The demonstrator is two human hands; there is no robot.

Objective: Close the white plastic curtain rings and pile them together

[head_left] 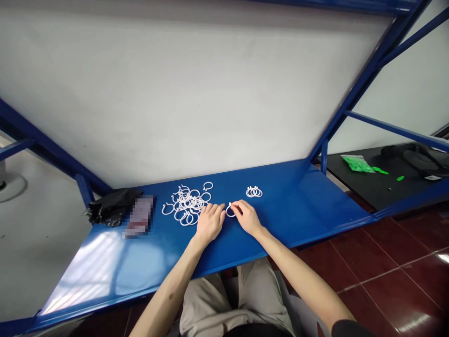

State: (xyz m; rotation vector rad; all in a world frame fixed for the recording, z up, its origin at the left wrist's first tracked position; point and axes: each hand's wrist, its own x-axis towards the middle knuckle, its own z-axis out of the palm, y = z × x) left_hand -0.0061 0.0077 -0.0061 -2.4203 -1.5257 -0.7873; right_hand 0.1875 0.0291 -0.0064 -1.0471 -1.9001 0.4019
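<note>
My right hand (247, 217) pinches a white curtain ring (227, 213) between thumb and fingers, just above or on the blue tabletop. My left hand (211, 222) lies with fingers stretched out at the right edge of a loose pile of white curtain rings (185, 202); it partly covers some of them. Whether it presses on any ring I cannot tell. One single ring (208, 186) lies at the back of the pile. Farther right, beyond my right hand, a small group of overlapping rings (254, 192) lies on the table.
On the left of the blue table (294, 201) are a black plastic bag (112, 206) and a blurred-out flat object (140, 215). A white panel (196, 93) rises behind. At right, a black table (372, 187) bears a bag of green pieces (358, 164).
</note>
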